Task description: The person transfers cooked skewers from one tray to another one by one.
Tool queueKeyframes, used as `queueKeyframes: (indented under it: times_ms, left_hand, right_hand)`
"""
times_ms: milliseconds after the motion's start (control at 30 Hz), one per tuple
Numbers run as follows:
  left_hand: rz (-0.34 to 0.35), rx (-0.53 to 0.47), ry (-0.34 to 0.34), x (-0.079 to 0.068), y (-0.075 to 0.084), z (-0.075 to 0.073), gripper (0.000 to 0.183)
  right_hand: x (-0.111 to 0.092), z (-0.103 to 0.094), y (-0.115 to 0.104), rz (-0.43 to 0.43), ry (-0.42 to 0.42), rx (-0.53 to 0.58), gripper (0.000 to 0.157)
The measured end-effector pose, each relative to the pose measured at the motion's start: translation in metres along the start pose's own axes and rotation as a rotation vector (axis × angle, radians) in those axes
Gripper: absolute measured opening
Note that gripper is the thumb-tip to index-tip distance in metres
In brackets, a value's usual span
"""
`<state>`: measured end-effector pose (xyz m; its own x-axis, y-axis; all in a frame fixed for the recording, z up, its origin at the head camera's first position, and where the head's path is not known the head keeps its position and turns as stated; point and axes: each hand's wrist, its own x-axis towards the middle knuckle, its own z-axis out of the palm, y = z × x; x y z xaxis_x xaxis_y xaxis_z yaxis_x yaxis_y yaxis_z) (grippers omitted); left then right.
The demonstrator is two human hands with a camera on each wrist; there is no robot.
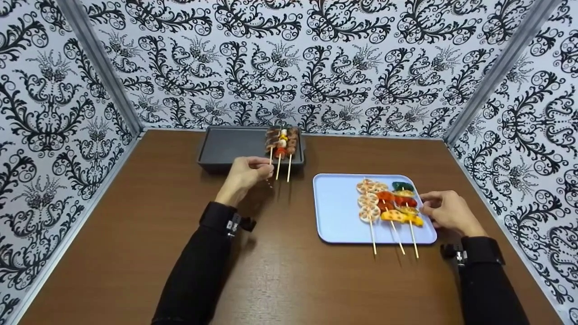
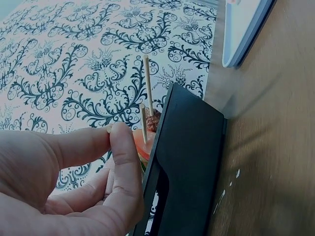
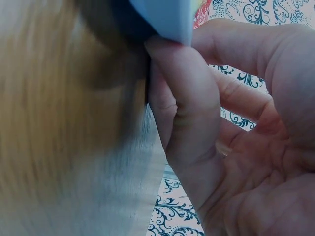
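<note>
Though wrist-cropped, head-view tray [image 1: 336, 207] uncropped

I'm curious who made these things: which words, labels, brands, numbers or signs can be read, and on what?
No readable text on the tray, the pan or the patterned wall.
Left wristband, right wristband: pale marks, too small to tell if they are writing.

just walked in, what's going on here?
A person is handling food skewers at a wooden table. The left grip pinches the stick of the leftmost skewer at the dark pan; two other skewers lie beside it, sticks jutting over the near edge. The right grip holds the right edge of the light blue tray, which bears three more skewers.
</note>
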<state>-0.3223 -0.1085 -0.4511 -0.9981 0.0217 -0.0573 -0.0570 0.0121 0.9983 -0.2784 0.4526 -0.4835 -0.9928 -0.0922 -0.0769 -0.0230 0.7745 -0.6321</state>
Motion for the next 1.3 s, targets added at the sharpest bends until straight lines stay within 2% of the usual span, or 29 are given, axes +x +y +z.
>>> queueKeyframes:
  times_ms: [433, 833, 1300]
  left_hand:
    - [0.009, 0.009, 0.009, -0.005, 0.008, 0.003, 0.037]
    - [0.048, -0.036, -0.025, -0.015, 0.02, 0.013, 0.036]
    - [0.067, 0.029, -0.054, -0.026, 0.029, 0.021, 0.036]
  right_hand:
    - [0.001, 0.001, 0.003, -0.003, 0.0, 0.006, 0.048]
    - [0.0, 0.001, 0.003, -0.009, 0.0, 0.023, 0.053]
    - [0.001, 0.0, 0.002, 0.0, -0.006, 0.004, 0.052]
